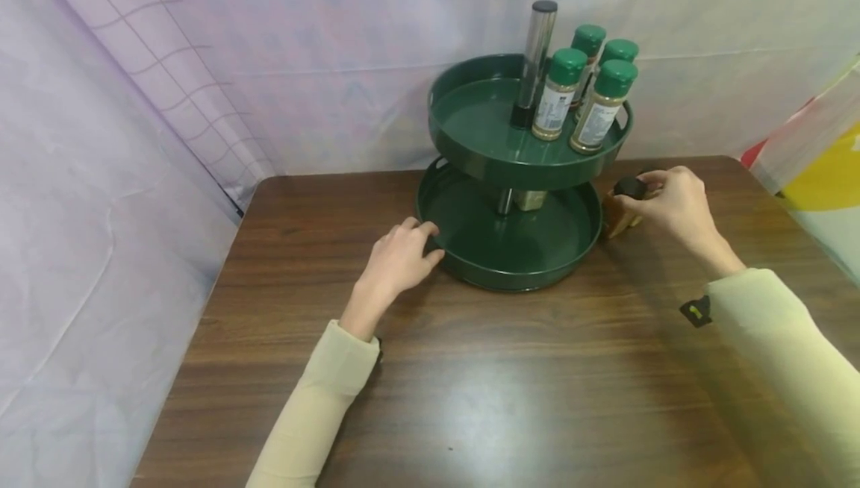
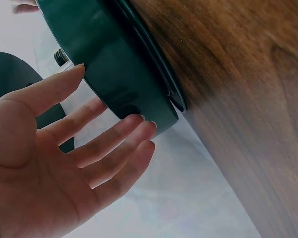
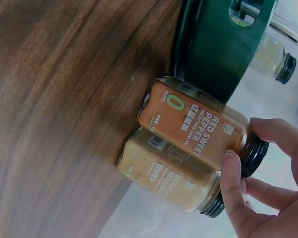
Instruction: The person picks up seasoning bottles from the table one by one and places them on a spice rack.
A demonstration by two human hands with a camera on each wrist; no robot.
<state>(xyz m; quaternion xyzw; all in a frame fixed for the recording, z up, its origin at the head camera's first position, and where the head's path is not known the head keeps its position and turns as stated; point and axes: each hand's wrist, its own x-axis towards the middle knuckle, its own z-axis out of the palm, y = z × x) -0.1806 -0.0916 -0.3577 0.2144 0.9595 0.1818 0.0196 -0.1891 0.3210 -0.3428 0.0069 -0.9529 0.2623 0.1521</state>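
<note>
A two-tier dark green turntable rack stands at the back of the table; its lower tray [image 1: 517, 279] is nearest both hands. My left hand [image 1: 401, 255] touches that tray's left rim, its fingers lightly bent against the outer wall [image 2: 124, 64]. Right of the rack, my right hand [image 1: 675, 201] pinches the black lid [image 3: 253, 156] of a spice jar labelled red sweet pepper [image 3: 191, 121]. This orange-brown jar stands on the table close beside the tray. Another jar of pale powder [image 3: 164, 171] with a black lid stands right against it.
On the upper tray [image 1: 484, 156] stand several green-capped spice bottles [image 1: 554, 104] around the steel centre post [image 1: 537, 48]. A glass jar with a black lid [image 3: 286, 68] sits in the lower tray. White cloth [image 1: 336, 115] hangs behind the wooden table [image 1: 470, 383].
</note>
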